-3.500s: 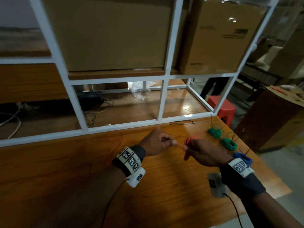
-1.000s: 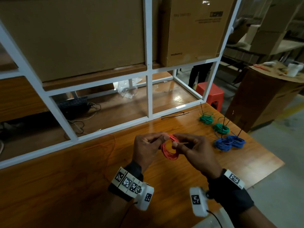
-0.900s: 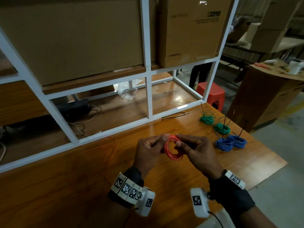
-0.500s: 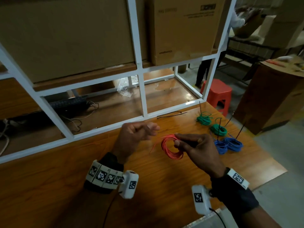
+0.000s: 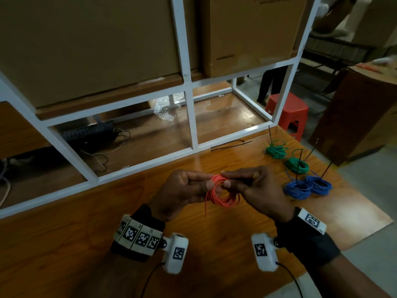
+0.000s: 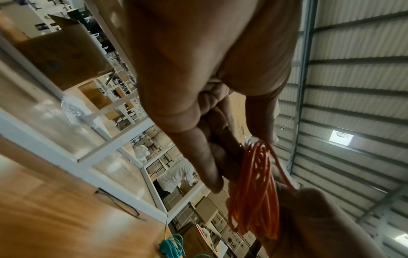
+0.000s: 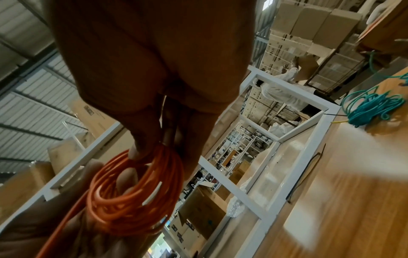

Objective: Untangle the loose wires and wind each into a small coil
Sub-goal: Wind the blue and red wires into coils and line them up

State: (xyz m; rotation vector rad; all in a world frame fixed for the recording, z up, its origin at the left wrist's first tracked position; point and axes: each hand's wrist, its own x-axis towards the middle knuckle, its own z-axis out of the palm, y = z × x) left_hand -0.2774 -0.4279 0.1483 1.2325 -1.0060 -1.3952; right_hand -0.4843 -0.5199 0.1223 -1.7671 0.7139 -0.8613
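Observation:
An orange-red wire coil [image 5: 223, 195] hangs in the air above the wooden table [image 5: 64, 254], with a short loose tail dangling at its left. My left hand [image 5: 206, 183] pinches the coil's top left between thumb and fingers. My right hand [image 5: 227, 179] pinches the top right the same way. The left wrist view shows the coil [image 6: 256, 192] edge-on below my left fingers [image 6: 205, 160]. In the right wrist view the coil [image 7: 134, 188] is a round bundle under my right fingers [image 7: 141, 139].
Two green coils [image 5: 276, 150] [image 5: 297, 164] and two blue coils [image 5: 297, 189] [image 5: 319, 184] lie at the table's right end. Black cable ties [image 5: 229, 145] lie by the white shelf frame [image 5: 191, 117]. Cardboard boxes [image 5: 247, 33] fill the shelf; a red stool [image 5: 287, 112] stands beyond.
Half a second ago my left hand was off the coil, up and to the left. It has come back and pinches the coil beside my right hand. The long strand is now wound in.

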